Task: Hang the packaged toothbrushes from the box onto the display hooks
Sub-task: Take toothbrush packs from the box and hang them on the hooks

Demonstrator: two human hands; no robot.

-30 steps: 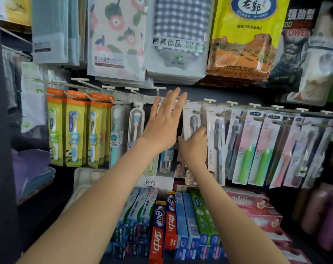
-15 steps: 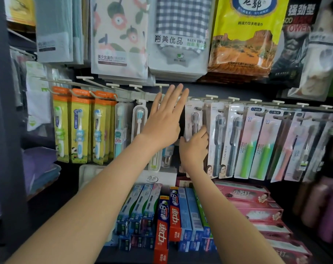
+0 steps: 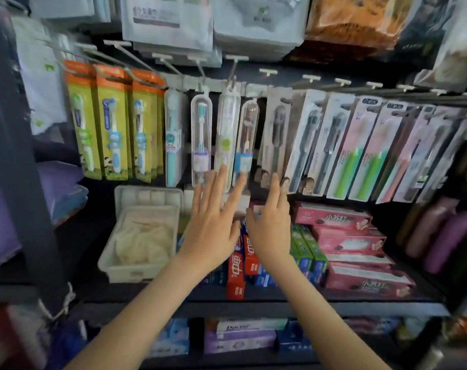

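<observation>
Far left: folded purple cloth point(image 3: 2, 209) on a side shelf. Next, on the display hooks point(image 3: 236, 58), three yellow-green toothbrush packs point(image 3: 112, 124) with orange tops, side by side, then a teal toothbrush pack point(image 3: 172, 137). Beneath those, on the shelf, a white tray point(image 3: 132, 272) with pale crumpled cloth inside. Further along the rail, three clear toothbrush cases point(image 3: 201, 134), hanging upright and close together. In front of their lower ends, the left hand point(image 3: 213, 225), empty, fingers straight and spread, tips overlapping the cases; contact impossible to tell. Just beside it, the right hand point(image 3: 271, 228), also empty, fingers straight and close together, tips at the bottom edge of a grey toothbrush pack point(image 3: 276, 134) hanging on its hook. Under both hands, red toothpaste boxes point(image 3: 236, 265) upright on the shelf. To the right, stacked pink boxes point(image 3: 347, 243), and above them a tilted row of hanging packs: dark-brush packs point(image 3: 309, 140), green-handled packs point(image 3: 360, 150), then pink-handled packs point(image 3: 403, 166), blurred toward the far edge.
</observation>
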